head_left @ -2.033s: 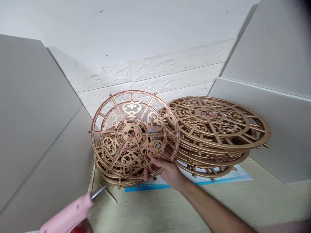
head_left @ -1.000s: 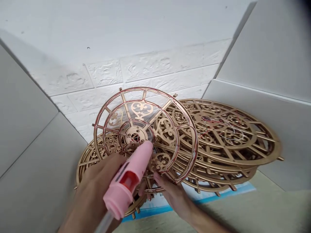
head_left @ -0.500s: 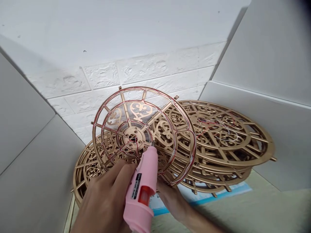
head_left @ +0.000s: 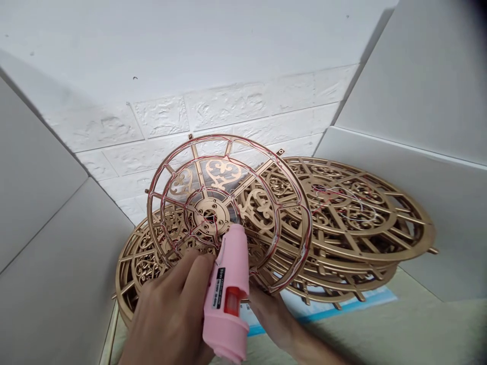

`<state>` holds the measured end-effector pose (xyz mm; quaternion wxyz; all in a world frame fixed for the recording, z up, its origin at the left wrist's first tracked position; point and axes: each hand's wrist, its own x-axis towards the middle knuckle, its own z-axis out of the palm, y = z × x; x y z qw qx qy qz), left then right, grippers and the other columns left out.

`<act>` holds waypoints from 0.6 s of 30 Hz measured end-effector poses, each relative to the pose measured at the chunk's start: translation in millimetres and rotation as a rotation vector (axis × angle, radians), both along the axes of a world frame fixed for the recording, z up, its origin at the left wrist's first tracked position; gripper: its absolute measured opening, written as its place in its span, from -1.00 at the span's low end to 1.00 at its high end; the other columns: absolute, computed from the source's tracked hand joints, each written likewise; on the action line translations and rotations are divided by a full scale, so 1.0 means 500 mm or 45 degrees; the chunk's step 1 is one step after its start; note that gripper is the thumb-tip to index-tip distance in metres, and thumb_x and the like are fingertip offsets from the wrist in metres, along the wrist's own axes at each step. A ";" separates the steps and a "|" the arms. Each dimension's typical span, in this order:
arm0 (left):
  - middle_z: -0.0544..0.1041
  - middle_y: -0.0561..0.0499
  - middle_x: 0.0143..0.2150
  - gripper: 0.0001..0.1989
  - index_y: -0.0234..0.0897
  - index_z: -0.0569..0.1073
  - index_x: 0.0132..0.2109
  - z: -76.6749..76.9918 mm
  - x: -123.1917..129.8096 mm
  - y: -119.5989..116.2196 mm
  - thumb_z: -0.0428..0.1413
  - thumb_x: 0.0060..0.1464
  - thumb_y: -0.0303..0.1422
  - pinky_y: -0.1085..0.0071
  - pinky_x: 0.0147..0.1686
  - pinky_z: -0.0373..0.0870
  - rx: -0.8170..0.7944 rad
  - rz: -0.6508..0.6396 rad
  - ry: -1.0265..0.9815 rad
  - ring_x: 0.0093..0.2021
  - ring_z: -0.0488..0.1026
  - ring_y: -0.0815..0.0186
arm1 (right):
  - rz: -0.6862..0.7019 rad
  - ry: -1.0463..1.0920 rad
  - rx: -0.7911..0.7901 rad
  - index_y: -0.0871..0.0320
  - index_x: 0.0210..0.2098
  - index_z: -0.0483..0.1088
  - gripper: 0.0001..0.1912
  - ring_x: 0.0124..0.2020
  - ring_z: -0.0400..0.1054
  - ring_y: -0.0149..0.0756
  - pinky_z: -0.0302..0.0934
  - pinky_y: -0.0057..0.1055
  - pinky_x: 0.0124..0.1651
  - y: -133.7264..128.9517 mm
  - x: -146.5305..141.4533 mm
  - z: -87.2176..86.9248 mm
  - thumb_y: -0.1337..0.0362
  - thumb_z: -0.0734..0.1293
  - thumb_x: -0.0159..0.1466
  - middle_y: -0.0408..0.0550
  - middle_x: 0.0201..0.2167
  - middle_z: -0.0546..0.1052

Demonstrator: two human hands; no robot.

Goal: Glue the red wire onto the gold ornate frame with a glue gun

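My left hand [head_left: 175, 304] is closed round a pink hot glue gun [head_left: 232, 284], back of the hand towards me. The gun's nozzle points away, close to the hub of a round gold openwork frame [head_left: 281, 205] with spokes and scrolls. Red and white wires run along its rings, and a whitish substance shows along the outer one. My right hand [head_left: 264, 304] grips the lower edge of this tilted frame; its fingers are hidden behind the frame and the gun. The nozzle tip hardly shows against the gold.
More gold openwork discs [head_left: 414, 233] lie stacked at the right, loose red and white wires on top. Another gold disc [head_left: 125, 274] lies at the left, behind the held frame. A blue-and-white sheet [head_left: 331, 309] is under the stack. White panels [head_left: 403, 96] and a brick-patterned wall [head_left: 228, 111] enclose the area.
The glue gun has shifted slightly right and tipped a little, with my left hand following it. The held frame stays almost in place; the whole view has moved slightly.
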<state>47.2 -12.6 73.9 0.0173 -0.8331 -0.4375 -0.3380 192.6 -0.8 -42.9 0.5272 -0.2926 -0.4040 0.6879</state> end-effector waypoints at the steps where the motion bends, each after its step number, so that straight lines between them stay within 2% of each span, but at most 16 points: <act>1: 0.42 0.12 -0.52 -0.82 -0.13 0.24 -0.34 -0.001 0.000 -0.001 -0.08 0.28 -0.28 0.52 -0.75 0.23 0.039 -0.035 0.070 -0.68 0.32 0.39 | -0.008 -0.008 -0.008 -0.01 0.02 0.48 -0.46 0.22 0.31 -0.03 0.07 0.01 0.35 0.000 0.000 0.000 -0.16 0.42 0.15 0.00 0.13 0.53; 6: 0.39 0.12 -0.51 -0.83 -0.13 0.18 -0.29 -0.007 -0.002 -0.005 -0.15 0.32 -0.30 0.51 -0.75 0.25 0.094 -0.068 0.158 -0.67 0.32 0.38 | -0.031 -0.066 -0.046 -0.04 0.06 0.46 -0.37 0.30 0.23 -0.01 0.08 0.00 0.36 0.001 0.000 -0.005 -0.21 0.44 0.10 0.00 0.13 0.52; 11: 0.42 0.13 -0.51 -0.90 -0.12 0.18 -0.27 -0.007 0.001 -0.002 -0.14 0.27 -0.35 0.53 -0.75 0.23 0.106 -0.072 0.131 -0.65 0.35 0.39 | -0.021 -0.084 -0.038 -0.07 0.15 0.41 -0.28 0.27 0.27 -0.03 0.11 -0.03 0.35 0.001 -0.002 0.005 -0.24 0.42 0.09 -0.02 0.12 0.52; 18: 0.40 0.16 -0.53 -0.94 -0.09 0.18 -0.25 -0.020 -0.005 -0.010 -0.10 0.21 -0.38 0.51 -0.73 0.25 0.000 -0.080 0.057 -0.67 0.33 0.38 | -0.078 -0.146 0.058 -0.06 -0.07 0.53 -0.46 0.13 0.38 -0.07 0.15 -0.06 0.32 0.000 -0.003 0.014 -0.26 0.38 0.13 -0.05 0.07 0.55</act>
